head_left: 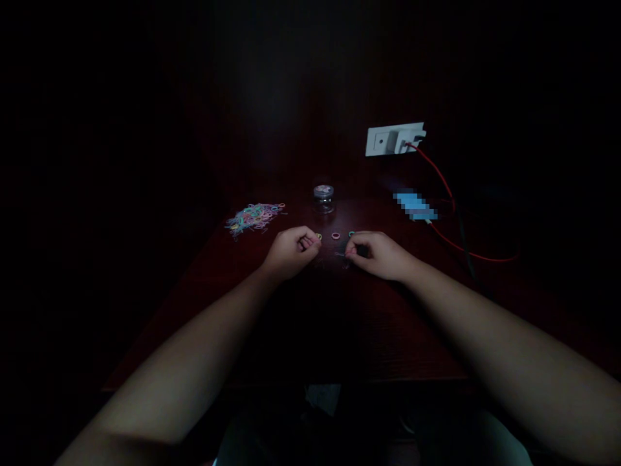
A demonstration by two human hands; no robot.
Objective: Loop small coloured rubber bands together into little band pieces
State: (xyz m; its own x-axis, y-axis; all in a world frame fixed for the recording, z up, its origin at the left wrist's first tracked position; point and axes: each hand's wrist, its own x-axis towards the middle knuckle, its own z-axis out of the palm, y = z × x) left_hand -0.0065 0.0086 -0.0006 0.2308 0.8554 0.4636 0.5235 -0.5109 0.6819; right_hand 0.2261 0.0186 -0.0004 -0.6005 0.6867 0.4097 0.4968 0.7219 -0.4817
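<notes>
My left hand [294,251] is closed, thumb against curled fingers, beside a small yellow hair tie [318,236] on the table. Whatever it may hold is hidden. Opposite it, my right hand [377,254] pinches with thumb and forefinger; a thin, pale strand-like thing [340,254] shows near its fingertips, too small to name. Between the hands lies a pink hair tie [336,236]. A green hair tie [352,233] is just behind my right fingers, partly covered. To the left is a loose pile of small coloured hair ties and thin bands [255,217].
A clear lidded jar [323,197] stands behind the hands on the dark red table [310,323]. On the right lies a blurred blue phone-like screen [415,204]. Its red cable [439,173] runs to a charger in a white wall socket [381,141]. The surroundings are very dark.
</notes>
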